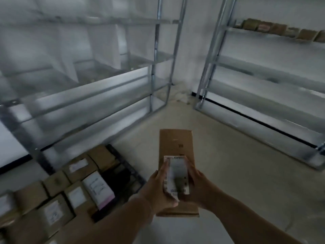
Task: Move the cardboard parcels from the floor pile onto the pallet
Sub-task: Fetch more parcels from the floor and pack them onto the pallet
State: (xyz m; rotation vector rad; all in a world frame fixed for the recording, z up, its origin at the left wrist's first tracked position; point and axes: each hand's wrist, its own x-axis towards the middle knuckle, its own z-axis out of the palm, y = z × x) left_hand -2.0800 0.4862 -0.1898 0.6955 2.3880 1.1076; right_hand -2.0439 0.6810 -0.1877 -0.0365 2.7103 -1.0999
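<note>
I hold a long brown cardboard parcel [175,143] out in front of me at the lower middle of the head view, above the floor. A white shipping label with barcodes covers its near half. My left hand [158,187] grips its left side and my right hand [197,185] grips its right side, fingers curled round the edges. At the lower left, several brown cardboard parcels [58,194] with white labels lie packed side by side on a dark pallet [123,166], whose black edge shows at their right.
Metal shelving [98,88] runs along the left, directly behind the pallet. A second metal rack [260,95] stands at the right with several small boxes [277,29] on an upper shelf. Bare concrete floor [237,169] lies between the racks.
</note>
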